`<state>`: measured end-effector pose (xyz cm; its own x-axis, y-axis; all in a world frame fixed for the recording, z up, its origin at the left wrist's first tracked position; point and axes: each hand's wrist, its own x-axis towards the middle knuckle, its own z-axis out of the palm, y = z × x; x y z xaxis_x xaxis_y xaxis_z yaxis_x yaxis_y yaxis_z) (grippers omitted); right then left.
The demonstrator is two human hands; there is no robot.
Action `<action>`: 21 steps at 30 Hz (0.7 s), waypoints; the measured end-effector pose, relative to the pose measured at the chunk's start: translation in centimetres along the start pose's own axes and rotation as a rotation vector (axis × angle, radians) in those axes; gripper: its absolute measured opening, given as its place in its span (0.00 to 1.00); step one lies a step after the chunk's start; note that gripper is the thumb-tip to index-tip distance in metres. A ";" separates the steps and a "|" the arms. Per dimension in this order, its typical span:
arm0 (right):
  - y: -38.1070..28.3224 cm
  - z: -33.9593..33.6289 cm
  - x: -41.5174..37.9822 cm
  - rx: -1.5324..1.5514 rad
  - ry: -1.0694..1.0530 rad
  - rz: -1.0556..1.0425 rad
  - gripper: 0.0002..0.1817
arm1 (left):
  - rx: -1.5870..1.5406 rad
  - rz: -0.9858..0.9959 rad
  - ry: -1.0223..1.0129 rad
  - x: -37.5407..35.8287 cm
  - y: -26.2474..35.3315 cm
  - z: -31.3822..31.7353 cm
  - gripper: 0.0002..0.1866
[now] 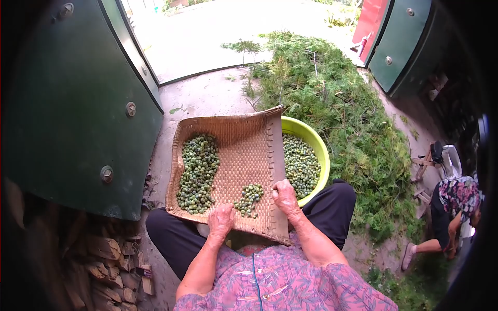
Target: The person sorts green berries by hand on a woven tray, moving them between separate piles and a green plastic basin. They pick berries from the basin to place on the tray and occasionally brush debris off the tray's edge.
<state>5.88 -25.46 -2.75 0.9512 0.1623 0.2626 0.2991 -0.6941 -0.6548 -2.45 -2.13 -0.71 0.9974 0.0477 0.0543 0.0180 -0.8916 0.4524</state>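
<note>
A woven winnowing basket (241,150) lies across my lap, its flat right edge over a yellow-green basin (322,150). A long heap of small round green cones (198,173) fills the basket's left side, and a smaller pile (250,198) lies near its front. My left hand (221,220) is closed at the front rim, just left of the small pile. My right hand (285,196) is closed against the flat edge strip, right of that pile. What either hand's fingers hold is hidden. More green cones (301,166) sit in the basin.
Cut evergreen branches (337,103) are heaped ahead and to the right. Split firewood (106,259) is stacked at lower left. Dark green metal doors (83,103) flank the bright doorway. Another person (451,207) bends down at far right, near a wooden stool (425,165).
</note>
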 end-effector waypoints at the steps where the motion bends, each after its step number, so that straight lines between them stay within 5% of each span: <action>1: 0.3 -0.8 0.5 -0.028 0.023 0.045 0.06 | -0.002 0.003 0.006 0.0 0.2 -0.2 0.07; 12: 1.6 -8.0 4.9 -0.154 0.338 0.170 0.06 | 0.039 0.029 0.028 -0.1 -0.9 0.9 0.09; 21: 2.0 -12.4 9.9 -0.232 0.146 0.126 0.05 | 0.110 -0.037 -0.038 -0.1 -0.7 0.9 0.10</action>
<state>14.95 -33.95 7.37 0.9536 -0.0260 0.3001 0.1385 -0.8468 -0.5136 -2.48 -1.95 -1.84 0.9978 0.0658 0.0049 0.0599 -0.9337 0.3530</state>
